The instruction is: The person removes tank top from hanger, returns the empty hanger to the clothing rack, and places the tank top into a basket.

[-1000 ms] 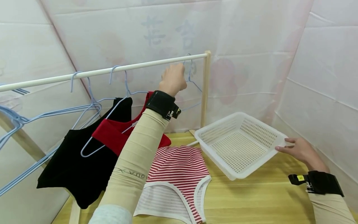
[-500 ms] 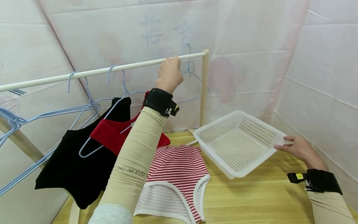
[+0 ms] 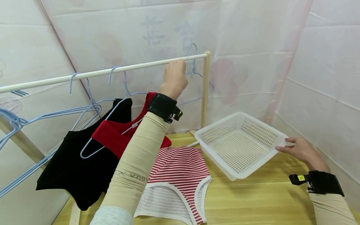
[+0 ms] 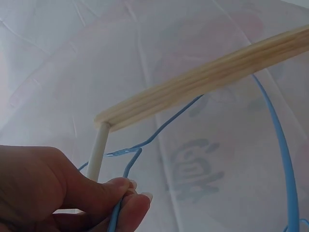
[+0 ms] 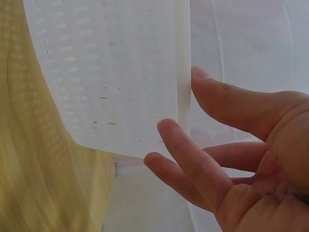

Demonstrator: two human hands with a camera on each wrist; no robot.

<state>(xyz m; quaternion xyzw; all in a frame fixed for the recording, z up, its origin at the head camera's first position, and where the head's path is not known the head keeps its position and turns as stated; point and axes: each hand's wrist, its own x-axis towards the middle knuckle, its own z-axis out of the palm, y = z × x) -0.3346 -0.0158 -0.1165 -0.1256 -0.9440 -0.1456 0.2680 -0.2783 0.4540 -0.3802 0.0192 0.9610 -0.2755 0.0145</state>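
Note:
In the head view my left hand (image 3: 175,78) is raised at the rail (image 3: 140,66), near its right end. It pinches a bare blue wire hanger (image 4: 286,159) between thumb and fingers, as the left wrist view shows. The hanger's hook rises above the rail in the head view. My right hand (image 3: 305,153) grips the near right corner of a white perforated plastic basket (image 3: 238,151), thumb on one side of the rim and fingertips (image 5: 169,128) on the other. The basket is tilted toward me and holds nothing.
Red-and-white striped briefs (image 3: 180,165) lie on the wooden table (image 3: 253,200). A red sleeveless top (image 3: 112,134) and a black top (image 3: 81,165) hang on the rail, left of my arm. Several bare blue hangers (image 3: 14,120) are at far left. A wooden post (image 3: 206,90) bears the rail's right end.
The hanger in my left hand has risen, its hook now showing above the rail, then shifted slightly right. My right hand and the basket stay in place.

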